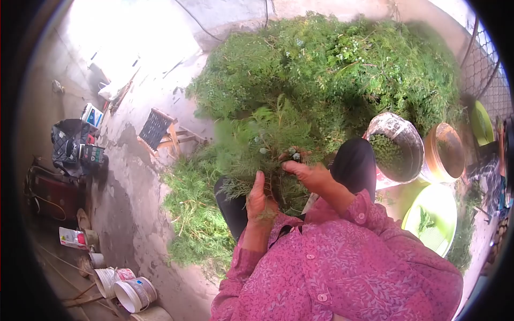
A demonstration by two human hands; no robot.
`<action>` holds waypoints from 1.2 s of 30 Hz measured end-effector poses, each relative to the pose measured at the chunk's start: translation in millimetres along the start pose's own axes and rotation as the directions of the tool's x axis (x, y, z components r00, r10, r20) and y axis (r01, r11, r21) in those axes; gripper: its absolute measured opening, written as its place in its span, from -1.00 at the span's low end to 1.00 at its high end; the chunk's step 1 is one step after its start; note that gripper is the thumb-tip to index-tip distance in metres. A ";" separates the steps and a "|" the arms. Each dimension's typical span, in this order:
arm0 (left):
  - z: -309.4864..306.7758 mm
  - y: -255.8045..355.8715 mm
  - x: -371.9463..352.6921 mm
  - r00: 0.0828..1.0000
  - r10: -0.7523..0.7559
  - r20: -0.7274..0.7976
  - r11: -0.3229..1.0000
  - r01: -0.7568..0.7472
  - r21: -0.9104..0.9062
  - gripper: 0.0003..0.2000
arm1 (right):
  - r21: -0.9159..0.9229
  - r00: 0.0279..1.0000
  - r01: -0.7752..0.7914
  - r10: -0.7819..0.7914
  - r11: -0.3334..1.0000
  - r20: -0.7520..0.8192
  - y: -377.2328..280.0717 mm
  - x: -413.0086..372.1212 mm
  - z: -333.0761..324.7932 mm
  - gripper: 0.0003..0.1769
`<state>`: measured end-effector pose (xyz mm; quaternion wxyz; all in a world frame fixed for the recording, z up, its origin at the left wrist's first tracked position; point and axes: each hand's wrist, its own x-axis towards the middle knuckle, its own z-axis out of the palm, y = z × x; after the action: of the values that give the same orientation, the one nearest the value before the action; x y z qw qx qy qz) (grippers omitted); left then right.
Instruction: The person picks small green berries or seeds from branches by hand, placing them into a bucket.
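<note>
A leafy conifer branch [267,136] with flat green sprays and pale bluish cones stands upright over my lap. My left hand [259,206] holds it low on the near side, thumb up, the other fingers partly hidden by foliage. On the branch's right side my right hand [313,177] is closed, its thumb and curled fingers around a few small cones [294,155]. Right of my knee, a white-rimmed bucket [409,136] contains many small green cones [384,150].
A big heap of cut conifer branches [332,64] fills the area ahead; more greenery [198,224] lies left of my legs. An orange-tan bucket [454,142] and bright green basin [447,224] stand right. A small folding stool [160,131] and white buckets [131,294] are left.
</note>
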<state>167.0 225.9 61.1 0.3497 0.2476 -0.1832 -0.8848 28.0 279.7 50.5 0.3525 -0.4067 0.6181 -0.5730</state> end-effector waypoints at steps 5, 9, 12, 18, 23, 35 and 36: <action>-0.6 -6.6 -5.6 0.995 -0.090 -0.040 0.995 0.092 0.037 -0.64 | 0.303 0.985 -0.145 0.109 0.942 0.133 -14.0 1.1 -2.6 -0.79; -2.5 -2.1 -3.8 0.980 -0.190 -0.056 0.964 0.197 0.179 -0.63 | 0.245 0.991 -0.065 0.034 0.967 0.132 -4.1 3.0 -2.8 -0.76; -19.3 -0.5 4.3 0.969 -0.201 -0.141 0.941 0.231 0.249 -0.65 | 0.172 0.962 -0.163 0.118 0.971 0.246 -7.9 2.3 -8.5 -0.61; -21.2 2.9 8.1 0.958 0.248 -0.147 0.906 -0.175 0.386 -0.51 | 0.311 0.993 -0.113 0.098 0.944 0.065 -20.3 11.7 -32.2 -0.64; -11.0 10.1 4.5 0.954 0.279 -0.109 0.894 -0.217 0.391 -0.48 | 0.111 0.969 0.158 -0.132 0.981 -0.208 -62.8 3.9 -44.5 -0.57; -5.0 13.7 -2.2 0.972 0.222 -0.070 0.924 -0.187 0.332 -0.61 | -0.126 0.982 0.185 -0.180 0.975 0.053 -30.3 10.3 -6.4 -0.77; -8.2 15.3 -1.5 0.982 0.144 -0.118 0.964 -0.113 0.240 -0.66 | -0.127 0.982 0.184 -0.178 0.975 0.053 -29.5 9.1 -5.7 -0.77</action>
<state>180.6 215.2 62.5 0.3867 0.3333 -0.2772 -0.8139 22.0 273.5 80.6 0.2842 -0.4955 0.6072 -0.5523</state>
